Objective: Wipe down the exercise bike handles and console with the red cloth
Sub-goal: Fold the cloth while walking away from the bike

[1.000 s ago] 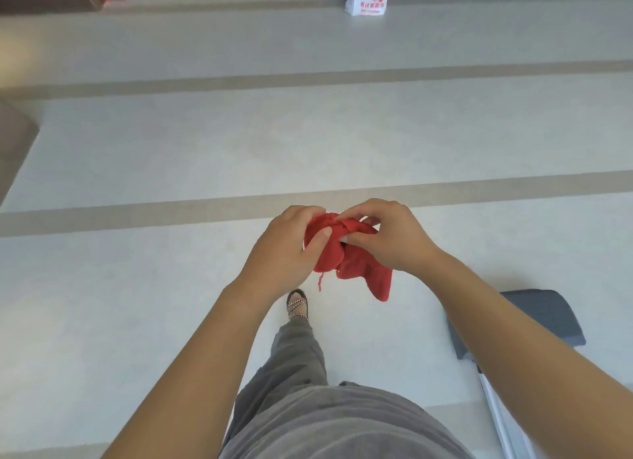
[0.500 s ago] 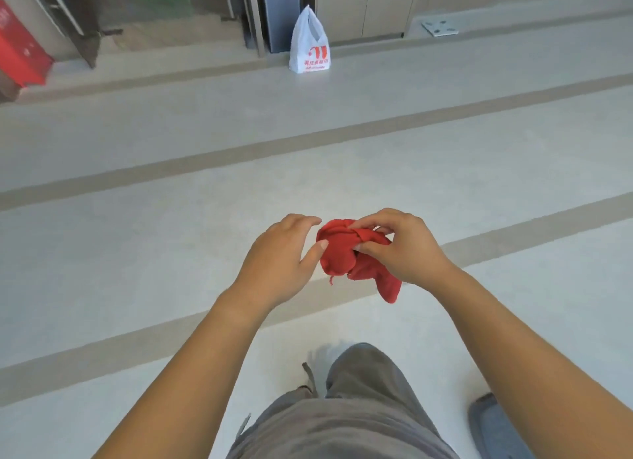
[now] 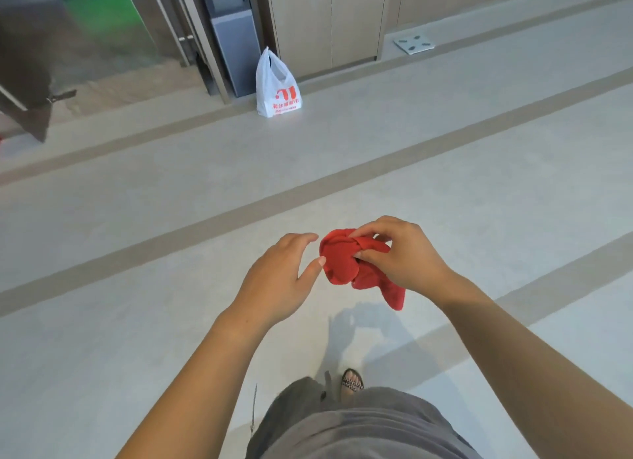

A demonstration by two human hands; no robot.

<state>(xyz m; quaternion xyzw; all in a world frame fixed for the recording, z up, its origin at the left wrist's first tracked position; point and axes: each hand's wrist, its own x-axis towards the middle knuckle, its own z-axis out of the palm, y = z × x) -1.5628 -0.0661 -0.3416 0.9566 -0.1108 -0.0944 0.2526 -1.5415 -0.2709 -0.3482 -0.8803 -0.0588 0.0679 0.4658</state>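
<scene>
Now, head view: looks down along both forearms to a pale striped floor (image 3: 137,218); no exercise bike, handles or console appear.
Red cloth (image 3: 342,263): bunched into a wad in mid-air before the torso, one tail hanging below the right hand; probably being gathered into a pad fit for wiping.
Right hand (image 3: 404,256): fingers and thumb curl round the wad's upper right side and pinch its folds, so this hand bears the whole cloth.
Left hand (image 3: 277,284): fingers loosely spread, nearly straight, gripping nothing; the thumb tip sits at the cloth's left edge, touching or just beside, which cannot be told; likely placed to steady a fold.
Surroundings: white plastic bag (image 3: 278,88) stands by a door frame, well ahead.
Task stage: judged preparation; wiping not yet begun.
</scene>
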